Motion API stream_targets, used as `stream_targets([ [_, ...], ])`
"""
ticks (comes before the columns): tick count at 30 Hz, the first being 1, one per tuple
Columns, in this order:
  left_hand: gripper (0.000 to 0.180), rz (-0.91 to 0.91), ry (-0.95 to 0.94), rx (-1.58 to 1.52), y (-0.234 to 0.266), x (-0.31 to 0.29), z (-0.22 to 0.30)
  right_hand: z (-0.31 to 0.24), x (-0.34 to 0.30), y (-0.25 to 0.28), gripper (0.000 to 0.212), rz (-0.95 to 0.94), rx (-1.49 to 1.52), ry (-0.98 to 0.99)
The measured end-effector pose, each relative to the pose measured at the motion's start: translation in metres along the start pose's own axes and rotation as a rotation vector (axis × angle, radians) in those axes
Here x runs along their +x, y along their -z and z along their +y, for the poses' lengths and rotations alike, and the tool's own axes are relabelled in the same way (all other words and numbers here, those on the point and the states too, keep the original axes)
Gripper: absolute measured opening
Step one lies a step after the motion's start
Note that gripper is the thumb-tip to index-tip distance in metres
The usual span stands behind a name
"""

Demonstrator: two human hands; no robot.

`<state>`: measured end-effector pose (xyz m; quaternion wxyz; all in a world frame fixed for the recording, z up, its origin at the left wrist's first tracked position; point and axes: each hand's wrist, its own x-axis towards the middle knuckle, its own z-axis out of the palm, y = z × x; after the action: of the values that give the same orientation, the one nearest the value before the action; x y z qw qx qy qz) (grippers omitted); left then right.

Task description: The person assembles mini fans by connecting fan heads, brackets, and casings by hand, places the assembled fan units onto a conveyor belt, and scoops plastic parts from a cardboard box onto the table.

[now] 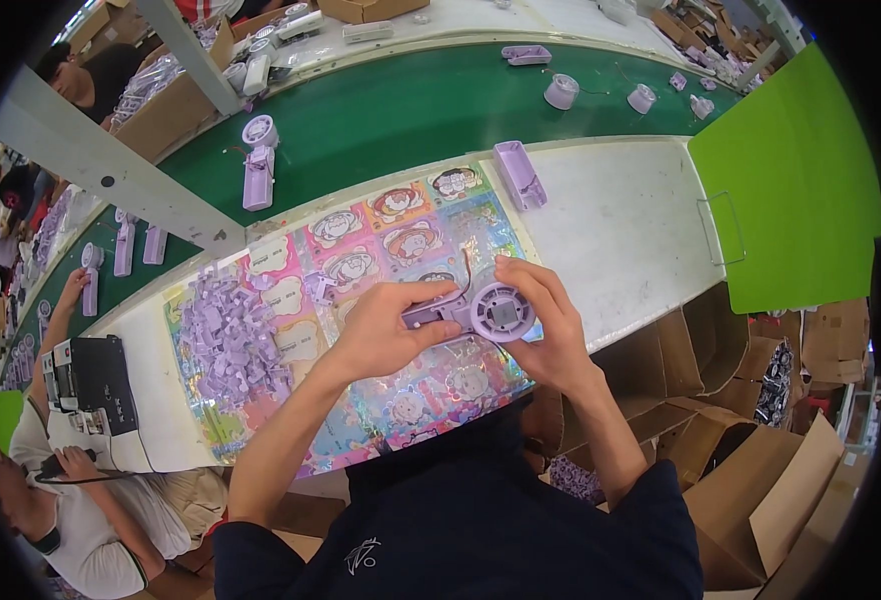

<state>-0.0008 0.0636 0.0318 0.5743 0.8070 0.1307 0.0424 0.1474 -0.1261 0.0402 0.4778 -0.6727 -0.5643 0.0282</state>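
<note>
Your left fingers point(424, 292) pinch the handle of a lilac fan point(504, 312) between thumb and index; your right fingers point(546, 278) curl round its ring-shaped head. So it's between your hands, above a cartoon-print mat point(411, 385). Thin wire point(467, 268) (reddish, looks like) sticks up between both sets of fingers. Left of your left fingers: heap of small lilac parts point(229, 335), plus one loose lilac piece point(320, 288) nearer in. White counter point(621, 240) runs off right of your right fingers. Beyond them, open lilac shell point(520, 176) by its far edge. Farther, green belt point(391, 120): second fan point(259, 165) ahead-left of your left fingers, round lilac housing point(562, 92) straight past your right.
</note>
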Motion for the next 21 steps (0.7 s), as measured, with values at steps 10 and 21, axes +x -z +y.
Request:
stream_targets([
  [10,0.047,0.001,0.012,-0.134,-0.001,0.015,-0.001,0.028,-0.002,-0.016,0.075,0.087,0.196,-0.188],
  [21,0.029,-0.097,-0.145,-0.111,0.001,0.007,0.029,0.021,-0.005,0.003,0.069,0.119,0.229,-0.133],
])
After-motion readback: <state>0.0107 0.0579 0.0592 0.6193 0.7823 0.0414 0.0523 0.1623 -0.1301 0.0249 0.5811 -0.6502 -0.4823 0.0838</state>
